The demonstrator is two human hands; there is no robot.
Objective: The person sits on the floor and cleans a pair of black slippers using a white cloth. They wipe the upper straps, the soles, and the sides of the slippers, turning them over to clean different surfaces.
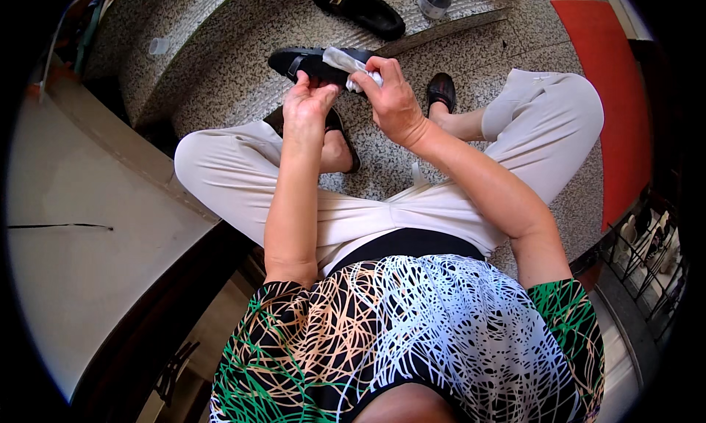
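Note:
A black shoe with a strap ornament (287, 62) is held up in front of me by my left hand (311, 98), whose fingers are under and against its side. My right hand (391, 95) pinches a crumpled white cloth or wipe (345, 62), which lies against the shoe near its other end. A second black shoe with a fluffy-looking lining and a metal ornament (358, 9) rests on the stone step beyond. To its right stands a dark-capped bottle with a pale label (434, 1).
Speckled stone steps (220, 75) with ridged edges spread ahead. A small translucent cup (159, 46) stands at the left. A red mat (618, 114) lies on the right, near a black wire rack (645, 257) holding footwear. A pale curved surface (99, 202) borders the left side.

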